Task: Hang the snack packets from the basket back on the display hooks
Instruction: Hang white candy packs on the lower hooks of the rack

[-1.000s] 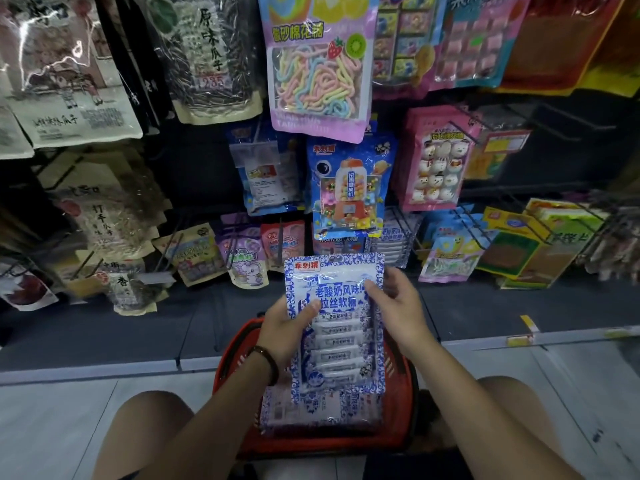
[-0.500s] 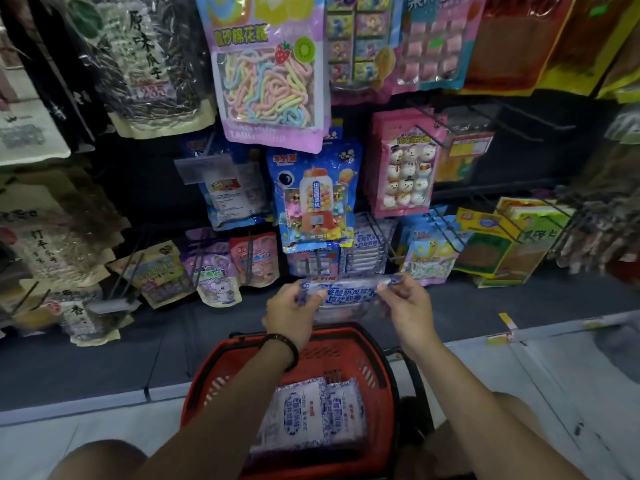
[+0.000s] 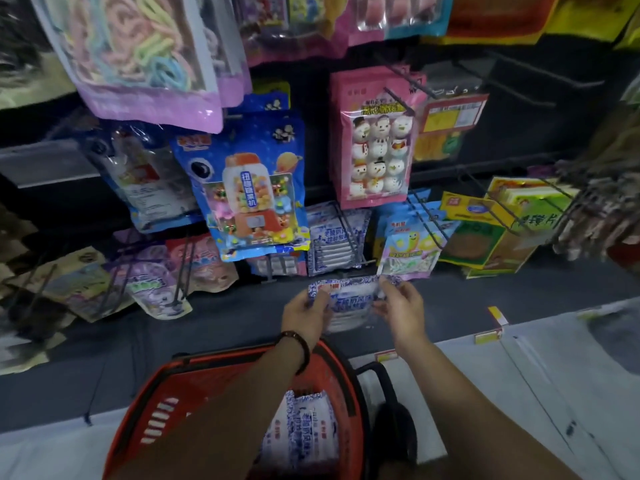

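Both our forearms stretch forward and angle slightly inward. Our left hand (image 3: 304,315) and our right hand (image 3: 403,313) are level with each other, each pinching an upper corner of the packet (image 3: 351,301) with curled fingers (image 3: 390,289).

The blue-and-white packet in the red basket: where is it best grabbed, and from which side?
Pinch its uppermost edge, coming down from above. The packet leans inside the red basket, whose walls close off the sides. A thumb-and-finger grip near the corners, like the left hand and right hand use on the held packet, likely suits it.
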`<control>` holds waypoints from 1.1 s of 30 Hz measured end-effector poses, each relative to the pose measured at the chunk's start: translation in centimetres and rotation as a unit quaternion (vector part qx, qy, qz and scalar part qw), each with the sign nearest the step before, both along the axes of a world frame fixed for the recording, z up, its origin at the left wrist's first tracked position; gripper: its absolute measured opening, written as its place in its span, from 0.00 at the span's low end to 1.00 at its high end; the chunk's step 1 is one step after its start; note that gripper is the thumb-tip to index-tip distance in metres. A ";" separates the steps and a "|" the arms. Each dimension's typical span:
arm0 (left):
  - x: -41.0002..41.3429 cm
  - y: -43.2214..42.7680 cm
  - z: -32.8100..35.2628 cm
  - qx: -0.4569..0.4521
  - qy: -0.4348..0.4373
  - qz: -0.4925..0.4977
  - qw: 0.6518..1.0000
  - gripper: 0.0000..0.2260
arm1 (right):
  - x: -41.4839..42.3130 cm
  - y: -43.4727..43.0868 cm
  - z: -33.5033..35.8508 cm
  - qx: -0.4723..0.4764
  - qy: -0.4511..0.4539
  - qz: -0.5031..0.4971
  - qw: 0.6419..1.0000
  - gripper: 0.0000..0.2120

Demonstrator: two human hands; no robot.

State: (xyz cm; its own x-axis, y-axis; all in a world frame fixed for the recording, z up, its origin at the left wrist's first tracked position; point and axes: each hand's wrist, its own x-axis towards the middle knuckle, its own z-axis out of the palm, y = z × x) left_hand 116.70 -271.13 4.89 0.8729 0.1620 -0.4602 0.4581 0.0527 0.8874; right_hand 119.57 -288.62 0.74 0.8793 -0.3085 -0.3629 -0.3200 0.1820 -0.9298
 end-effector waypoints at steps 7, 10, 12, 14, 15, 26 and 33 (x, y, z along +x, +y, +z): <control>5.4 -1.9 -3.9 -0.035 0.051 0.038 0.997 0.29 | 4.7 -1.4 -4.4 -0.052 0.029 -0.001 0.998 0.20; 6.2 -2.3 -5.2 -0.053 0.048 0.061 0.996 0.32 | 5.7 -1.7 -5.1 -0.056 0.026 0.008 0.998 0.25; 6.7 -2.3 -6.2 -0.071 0.038 0.066 0.995 0.33 | 6.4 -1.9 -5.1 -0.062 0.026 0.007 0.998 0.29; 6.8 -2.3 -6.4 -0.074 0.024 0.063 0.995 0.32 | 6.5 -1.9 -4.6 -0.062 0.019 0.006 0.998 0.27; 6.9 -2.3 -6.6 -0.076 0.013 0.062 0.995 0.29 | 6.5 -1.6 -4.0 -0.067 0.012 -0.004 0.998 0.28; 5.3 -2.2 -7.7 -0.075 -0.049 0.044 0.995 0.09 | 5.5 -1.8 -3.2 -0.057 0.005 -0.016 0.998 0.27; 6.6 -2.1 -7.5 -0.056 -0.046 0.058 0.996 0.12 | 6.2 -1.1 -3.1 -0.076 -0.012 -0.023 0.997 0.21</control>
